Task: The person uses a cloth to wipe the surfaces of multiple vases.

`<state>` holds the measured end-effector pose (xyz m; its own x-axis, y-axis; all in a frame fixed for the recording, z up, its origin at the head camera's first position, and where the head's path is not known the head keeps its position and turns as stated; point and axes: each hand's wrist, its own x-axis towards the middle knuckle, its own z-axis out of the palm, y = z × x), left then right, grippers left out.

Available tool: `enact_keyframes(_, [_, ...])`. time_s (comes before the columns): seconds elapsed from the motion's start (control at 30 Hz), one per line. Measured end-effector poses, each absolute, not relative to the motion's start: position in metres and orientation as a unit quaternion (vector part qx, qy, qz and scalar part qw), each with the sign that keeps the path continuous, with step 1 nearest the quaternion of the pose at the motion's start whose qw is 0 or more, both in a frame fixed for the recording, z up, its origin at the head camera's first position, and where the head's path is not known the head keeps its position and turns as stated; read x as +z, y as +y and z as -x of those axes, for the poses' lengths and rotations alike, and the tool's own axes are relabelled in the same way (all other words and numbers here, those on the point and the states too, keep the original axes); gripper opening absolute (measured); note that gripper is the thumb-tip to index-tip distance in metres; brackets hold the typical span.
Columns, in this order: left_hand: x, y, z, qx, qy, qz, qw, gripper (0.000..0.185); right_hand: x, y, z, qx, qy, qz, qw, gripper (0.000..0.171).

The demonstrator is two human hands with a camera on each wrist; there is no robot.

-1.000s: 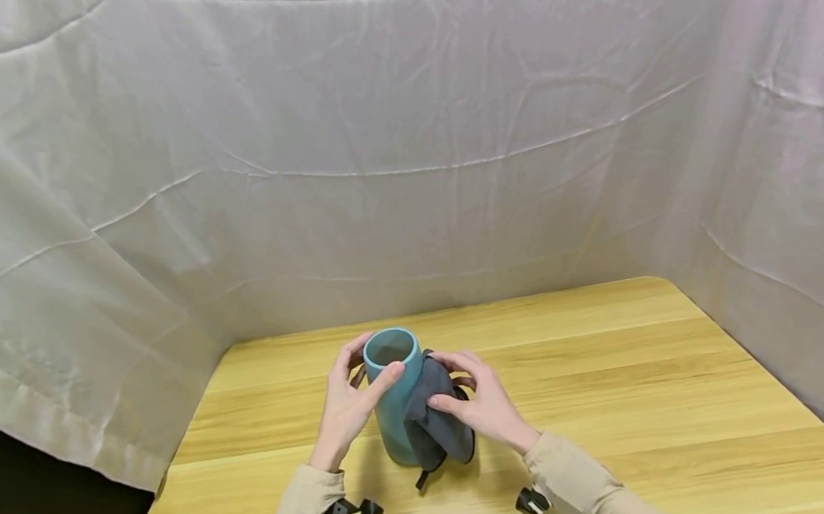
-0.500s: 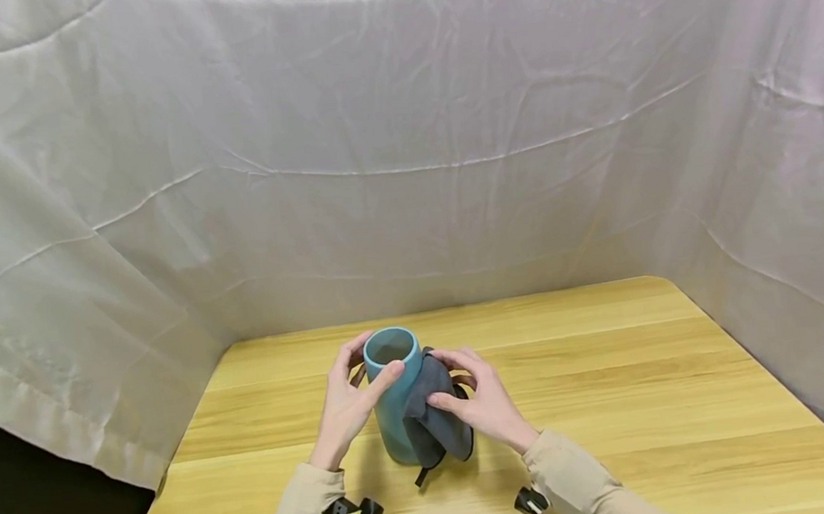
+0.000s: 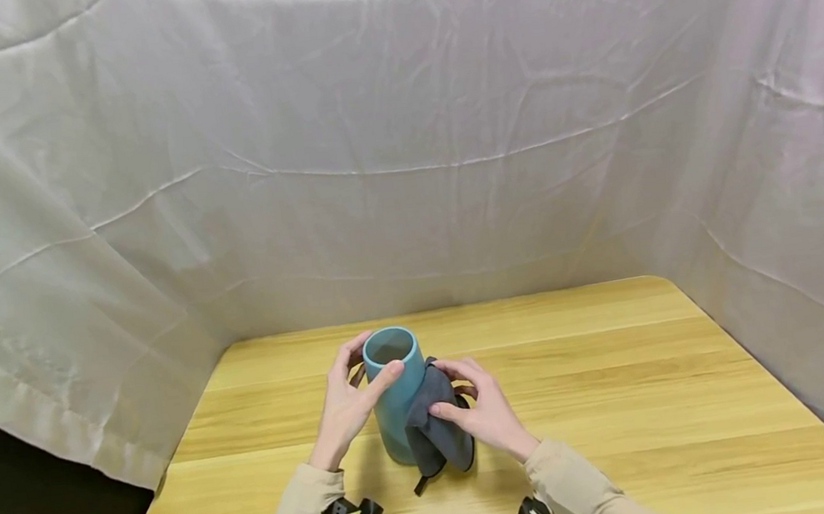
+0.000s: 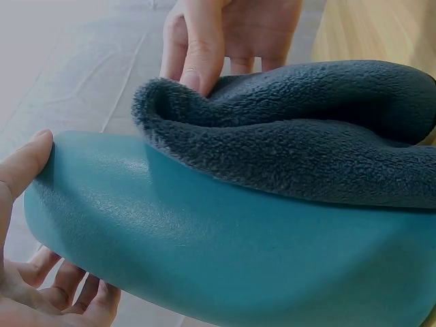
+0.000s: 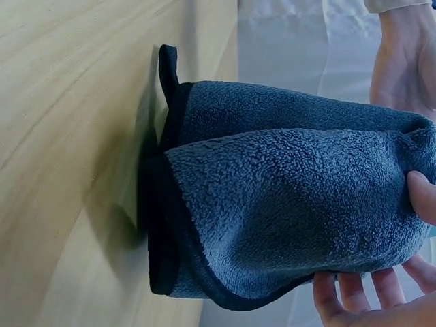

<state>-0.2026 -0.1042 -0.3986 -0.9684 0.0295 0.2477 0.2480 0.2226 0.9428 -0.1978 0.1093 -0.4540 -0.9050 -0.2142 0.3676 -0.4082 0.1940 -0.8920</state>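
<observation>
A tall teal vase (image 3: pixel 395 397) stands upright on the wooden table (image 3: pixel 623 402). My left hand (image 3: pixel 348 402) grips it near the rim, thumb on the front, fingers round the far side. My right hand (image 3: pixel 477 413) holds a dark grey fleece cloth (image 3: pixel 433 426) and presses it against the vase's right side. In the left wrist view the cloth (image 4: pixel 306 143) lies folded over the teal vase wall (image 4: pixel 238 259). The right wrist view shows the cloth (image 5: pixel 286 204) bunched under my fingers, its black hanging loop (image 5: pixel 167 71) near the table.
White wrinkled fabric (image 3: pixel 400 141) hangs round the back and both sides of the table. The table's left edge (image 3: pixel 158 493) drops to a dark floor. Bare wood lies to the right of my hands.
My right hand has slid the cloth down the vase's side, away from the rim. The left hand and the vase have stayed where they were.
</observation>
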Motion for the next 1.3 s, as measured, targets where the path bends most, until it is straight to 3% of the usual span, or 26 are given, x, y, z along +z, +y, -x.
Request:
enact_keyframes(0.8, [-0.399, -0.105, 0.203, -0.618, -0.776, 0.091, 0.086, 0.062, -0.429, 0.105, 0.200, 0.607, -0.746, -0.242, 0.129, 0.053])
enact_keyframes(1.3, [-0.399, -0.105, 0.203, -0.617, -0.777, 0.089, 0.088, 0.061, -0.455, 0.110, 0.199, 0.584, -0.779, -0.214, 0.072, 0.056])
